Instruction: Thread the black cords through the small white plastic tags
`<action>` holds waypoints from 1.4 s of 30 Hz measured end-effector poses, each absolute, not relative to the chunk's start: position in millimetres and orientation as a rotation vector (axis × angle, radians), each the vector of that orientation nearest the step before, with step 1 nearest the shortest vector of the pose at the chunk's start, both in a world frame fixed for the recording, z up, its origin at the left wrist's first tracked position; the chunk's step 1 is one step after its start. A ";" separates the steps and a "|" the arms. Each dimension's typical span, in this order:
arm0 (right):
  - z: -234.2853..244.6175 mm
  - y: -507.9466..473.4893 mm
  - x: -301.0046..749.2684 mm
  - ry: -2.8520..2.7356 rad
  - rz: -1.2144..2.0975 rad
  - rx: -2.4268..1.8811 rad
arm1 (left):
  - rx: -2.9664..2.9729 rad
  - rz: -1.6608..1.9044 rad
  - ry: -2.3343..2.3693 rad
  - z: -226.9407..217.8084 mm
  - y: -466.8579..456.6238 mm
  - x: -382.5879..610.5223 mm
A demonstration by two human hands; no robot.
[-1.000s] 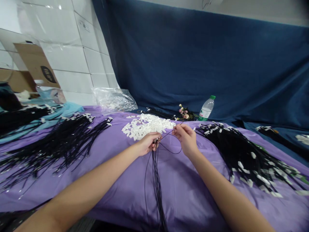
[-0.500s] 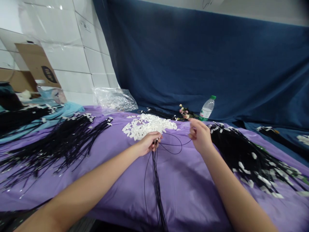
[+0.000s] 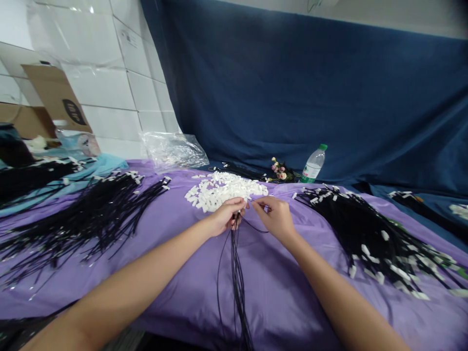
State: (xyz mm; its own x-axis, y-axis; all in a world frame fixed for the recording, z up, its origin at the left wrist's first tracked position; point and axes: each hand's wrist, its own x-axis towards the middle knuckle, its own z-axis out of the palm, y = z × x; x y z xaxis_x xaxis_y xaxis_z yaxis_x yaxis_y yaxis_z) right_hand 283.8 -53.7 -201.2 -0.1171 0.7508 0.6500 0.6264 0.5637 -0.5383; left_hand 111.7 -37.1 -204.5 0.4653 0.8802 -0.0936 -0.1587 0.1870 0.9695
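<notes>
A bundle of thin black cords (image 3: 237, 282) hangs from my left hand (image 3: 227, 216), whose fingers are closed round its upper end. The cords run down over the front of the purple cloth (image 3: 175, 287). Close by on the right, my right hand (image 3: 275, 214) pinches a black cord between thumb and fingertips, near the left fingertips. That cord bends back below the hand toward the bundle. Just behind my left hand lies a heap of small white pieces (image 3: 223, 189). Whatever sits between the left thumb and forefinger is too small to make out.
Black cords with white ends lie in piles on the left (image 3: 91, 214) and on the right (image 3: 351, 224). At the back are a clear plastic bag (image 3: 175, 150), small flowers (image 3: 280, 170) and a green-capped bottle (image 3: 313, 165). A cardboard box (image 3: 54, 97) stands far left.
My right hand has moved left, from beside the right pile to close by my left hand. The wide cord loop between the hands has shrunk. My left hand has stayed in place.
</notes>
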 end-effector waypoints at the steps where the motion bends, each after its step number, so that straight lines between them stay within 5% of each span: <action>1: -201.0 -53.6 283.8 -1.820 0.156 -1.139 | 1.158 0.851 0.786 -204.4 -37.5 112.0; 42: -202.3 -49.5 282.0 -1.610 0.660 -1.179 | 1.504 0.904 0.853 -206.7 -42.2 114.2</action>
